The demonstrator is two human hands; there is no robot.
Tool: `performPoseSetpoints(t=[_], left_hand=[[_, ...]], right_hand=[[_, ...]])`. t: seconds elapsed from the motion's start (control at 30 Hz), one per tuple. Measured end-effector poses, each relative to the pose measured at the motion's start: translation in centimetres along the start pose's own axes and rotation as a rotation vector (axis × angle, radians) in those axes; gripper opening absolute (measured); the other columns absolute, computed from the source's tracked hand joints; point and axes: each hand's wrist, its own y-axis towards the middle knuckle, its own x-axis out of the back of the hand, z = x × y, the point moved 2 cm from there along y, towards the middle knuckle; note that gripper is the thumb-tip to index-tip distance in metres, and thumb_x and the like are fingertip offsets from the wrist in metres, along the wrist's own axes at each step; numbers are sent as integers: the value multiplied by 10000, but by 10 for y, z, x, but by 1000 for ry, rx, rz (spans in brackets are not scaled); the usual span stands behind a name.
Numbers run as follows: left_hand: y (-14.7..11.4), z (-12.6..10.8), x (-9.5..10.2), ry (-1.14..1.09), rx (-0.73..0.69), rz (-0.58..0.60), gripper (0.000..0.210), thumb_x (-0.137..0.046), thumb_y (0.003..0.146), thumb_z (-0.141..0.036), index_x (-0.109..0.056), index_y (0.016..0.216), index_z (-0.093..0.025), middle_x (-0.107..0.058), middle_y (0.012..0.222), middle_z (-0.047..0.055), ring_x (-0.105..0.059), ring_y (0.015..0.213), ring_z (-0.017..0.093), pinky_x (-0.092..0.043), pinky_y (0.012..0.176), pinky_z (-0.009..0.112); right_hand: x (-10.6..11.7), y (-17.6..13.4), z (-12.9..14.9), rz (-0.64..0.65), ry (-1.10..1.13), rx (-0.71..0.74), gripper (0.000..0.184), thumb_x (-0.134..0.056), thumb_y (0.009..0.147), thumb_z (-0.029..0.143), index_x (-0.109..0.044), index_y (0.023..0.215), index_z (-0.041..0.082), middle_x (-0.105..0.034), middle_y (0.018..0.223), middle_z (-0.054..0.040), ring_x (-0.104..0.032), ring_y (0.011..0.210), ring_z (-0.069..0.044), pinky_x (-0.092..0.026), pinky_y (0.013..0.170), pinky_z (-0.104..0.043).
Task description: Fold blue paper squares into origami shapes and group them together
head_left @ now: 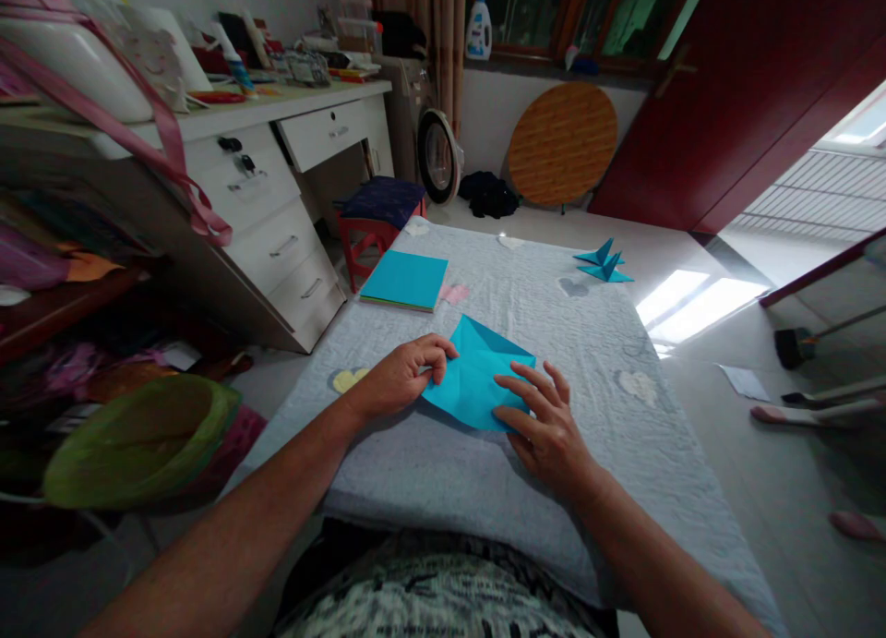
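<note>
In the head view, toward the near middle of the table (pixel 554 333): blue paper (pixel 477 389), partly folded, far corner raised. Pinched at its left edge by the left hand (pixel 403 375), with fingers curled in; touched on its right side by the right hand (pixel 544 421), loosely open with fingers spread. Farther left, a square paper stack (pixel 407 279); at far right, folded blue shapes (pixel 605 269).
</note>
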Motion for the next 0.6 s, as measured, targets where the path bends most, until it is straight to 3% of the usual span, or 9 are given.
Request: performPoseSetpoints(t=[0.1, 0.2, 0.33, 0.43, 0.5, 0.57, 0.6], left_hand=[[-5, 5, 4, 264, 19, -10, 285, -429, 707, 23, -612, 777, -184, -611, 1232, 85, -578, 1179, 221, -465, 1025, 415], [-19, -7, 3, 454, -38, -62, 407, -441, 663, 48, -644, 926, -188, -603, 1283, 87, -525, 1236, 243, -426, 1075, 456], [-40, -40, -16, 545, -180, 30, 450, -571, 763, -46, -605, 1189, -188, -596, 1349, 82, -483, 1270, 257, -396, 1087, 439], [-46, -50, -33, 703, -233, 22, 475, -611, 874, -138, -542, 1339, -208, -556, 1429, 80, -444, 1313, 274, -385, 1053, 446], [-47, -45, -38, 773, -250, -21, 308, -620, 917, -193, -624, 1222, -227, -613, 1355, 63, -476, 1274, 272, -387, 1018, 440], [-47, -36, -39, 810, -238, -53, 64, -635, 918, -197, -686, 954, -209, -691, 1171, 48, -531, 1183, 262, -400, 968, 424], [-47, -32, -38, 815, -216, -47, 53, -643, 912, -187, -681, 878, -203, -704, 1091, 41, -550, 1138, 258, -409, 940, 417]], right_hand=[[-7, 0, 0, 85, 34, 13, 142, -564, 906, 135, -675, 960, 206, -694, 1220, -99, -568, 1243, -287, -387, 1084, -535], [-13, -1, -1, 145, 46, -1, 142, -577, 913, 160, -685, 1002, 184, -714, 1170, -119, -634, 1117, -275, -510, 946, -452], [-16, -1, 0, 157, 60, 11, 187, -562, 932, 186, -688, 1071, 176, -726, 1129, -131, -659, 1039, -267, -537, 898, -433], [-17, 1, 3, 159, 77, 22, 222, -537, 949, 194, -684, 1116, 191, -726, 1126, -121, -658, 1029, -256, -533, 899, -422], [-17, 2, 6, 165, 96, 22, 233, -525, 960, 203, -682, 1131, 188, -725, 1123, -120, -655, 1025, -251, -528, 897, -415], [-16, 3, 8, 177, 113, 10, 230, -518, 975, 230, -689, 1121, 179, -726, 1107, -124, -651, 1009, -251, -523, 882, -413], [-16, 4, 8, 183, 125, -5, 228, -518, 981, 248, -694, 1107, 177, -726, 1089, -123, -648, 994, -250, -519, 870, -411]])
